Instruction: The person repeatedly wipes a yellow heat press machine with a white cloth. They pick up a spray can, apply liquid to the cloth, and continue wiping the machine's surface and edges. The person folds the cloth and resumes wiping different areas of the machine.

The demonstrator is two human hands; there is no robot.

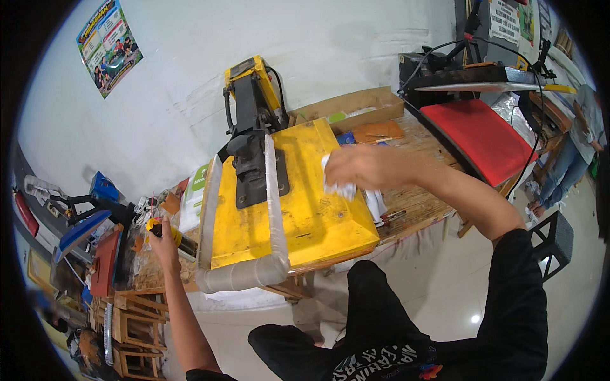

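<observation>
A heat press with a yellow upper plate (305, 238) stands on the wooden table before me. Its dark arm is bolted to the top of the plate, which is scuffed and stained. A U-shaped handle (243, 275) wrapped in pale tape runs around the left and front of that plate. My right hand (364, 166) holds a crumpled white cloth or tissue (342, 191) at the plate's right side; the hand hides part of it. Left of the handle, my left hand (166, 245) grips a yellow-and-black spray can (177, 236), with a thin red straw near its top.
A cardboard tray (369, 107) sits behind the plate. White material (375, 202) and a screwdriver (393, 216) lie to its right. Farther right is a press with a red pad (476, 138) and trailing cable. Wooden stools (136, 328) stand lower left; another person (569, 157) stands far right.
</observation>
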